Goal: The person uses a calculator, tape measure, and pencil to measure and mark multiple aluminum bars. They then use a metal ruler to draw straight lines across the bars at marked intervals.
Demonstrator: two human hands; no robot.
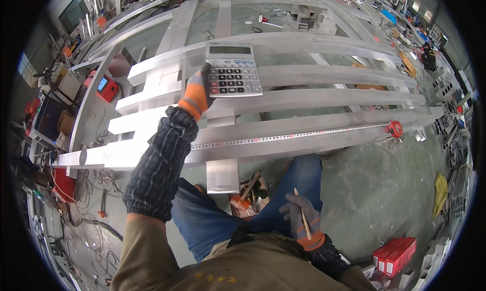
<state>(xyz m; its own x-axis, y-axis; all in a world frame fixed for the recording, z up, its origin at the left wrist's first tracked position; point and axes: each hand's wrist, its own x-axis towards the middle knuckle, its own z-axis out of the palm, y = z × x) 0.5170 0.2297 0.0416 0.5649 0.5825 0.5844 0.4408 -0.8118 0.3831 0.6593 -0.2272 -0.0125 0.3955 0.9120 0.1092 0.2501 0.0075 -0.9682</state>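
Observation:
My left hand (198,92), in an orange and grey work glove, is closed on the left edge of a silver desk calculator (234,70). It holds the calculator up above the aluminium bars, its keys and screen toward me. Near my right thigh, my gloved right hand (304,221) grips a thin, light-coloured pencil-like stick (306,224) slanting between the fingers. Along the nearest bar (283,145) lies an extended tape measure (395,129), its red case at the right end. My left forearm hides part of the tape's blade.
Several parallel aluminium bars (339,99) span the space before me. A short square tube (223,177) juts toward me between my knees, beside a hammer (250,185) over a box of tools. Red boxes (395,255) stand at lower right; cables (104,179) lie at left near a red device (107,89).

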